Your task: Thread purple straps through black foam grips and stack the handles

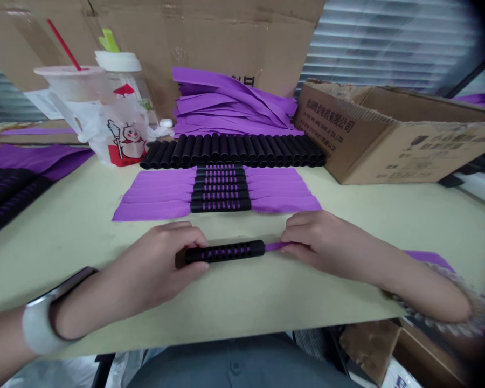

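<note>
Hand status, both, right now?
Left hand: closed, holding the black slotted foam grip.
Right hand: closed, pinching the purple strap where it leaves the grip.

Seen from the person's own viewpoint, two bare arms reach forward ahead of the torso (234,366), both angled inward over it. The left forearm (113,293) runs in from the lower left, with the left wrist (59,318) held low and straight. The left hand (172,258) is closed, its fingers (186,237) curled firmly over. Across a narrow gap, the right hand (311,240) lies palm down, its fingers (295,229) drawn together in a tight pinch. The right forearm (404,280) stretches away toward the torso's right, nearly level.
</note>
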A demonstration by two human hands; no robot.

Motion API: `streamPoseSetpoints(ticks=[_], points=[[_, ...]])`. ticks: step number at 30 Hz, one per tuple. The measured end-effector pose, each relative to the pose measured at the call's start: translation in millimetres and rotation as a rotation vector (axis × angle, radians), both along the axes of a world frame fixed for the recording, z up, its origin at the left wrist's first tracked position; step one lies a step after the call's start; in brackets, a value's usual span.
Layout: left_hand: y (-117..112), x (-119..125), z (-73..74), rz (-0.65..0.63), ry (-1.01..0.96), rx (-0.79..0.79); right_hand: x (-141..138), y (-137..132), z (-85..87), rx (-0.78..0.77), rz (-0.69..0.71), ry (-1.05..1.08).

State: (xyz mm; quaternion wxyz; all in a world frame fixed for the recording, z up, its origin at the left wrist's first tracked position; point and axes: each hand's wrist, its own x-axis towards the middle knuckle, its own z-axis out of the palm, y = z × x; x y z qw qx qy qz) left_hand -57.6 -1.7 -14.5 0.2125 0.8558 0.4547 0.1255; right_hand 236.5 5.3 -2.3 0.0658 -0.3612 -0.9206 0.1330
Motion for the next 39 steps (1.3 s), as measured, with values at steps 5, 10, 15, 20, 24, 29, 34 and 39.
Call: streamPoseSetpoints(ticks=[5, 10, 15, 20, 24, 29, 34, 39], points=[[0, -1, -1.2, 0.0, -0.007, -0.014, -4, 0, -5.8, 0.002, 0.01, 0.075], [0, 0, -0.7, -0.007, -0.017, -0.017, -9, 0, -11.0, 0.063, 0.062, 0.082], [-1, 0, 0.0, -0.055, -0.035, 0.009, -11, -2, -9.1, 0.015, 0.051, 0.078], [0, -1, -2.2, -0.061, -0.047, 0.036, -10, -1, -10.1, 0.029, 0.039, 0.123], [-2, 0, -3.7, -0.033, -0.089, 0.027, -10, -1, -12.0, 0.025, 0.061, 0.122], [-5, 0, -5.1, -0.021, -0.136, 0.026, -12, -1, -12.6, 0.027, 0.095, 0.137], [-5, 1, -5.9, -0.021, -0.133, 0.045, -19, 2, -14.9, 0.041, 0.109, 0.139], [-4, 2, -6.0, -0.03, -0.146, 0.051, -16, 3, -12.9, -0.005, 0.081, 0.156]])
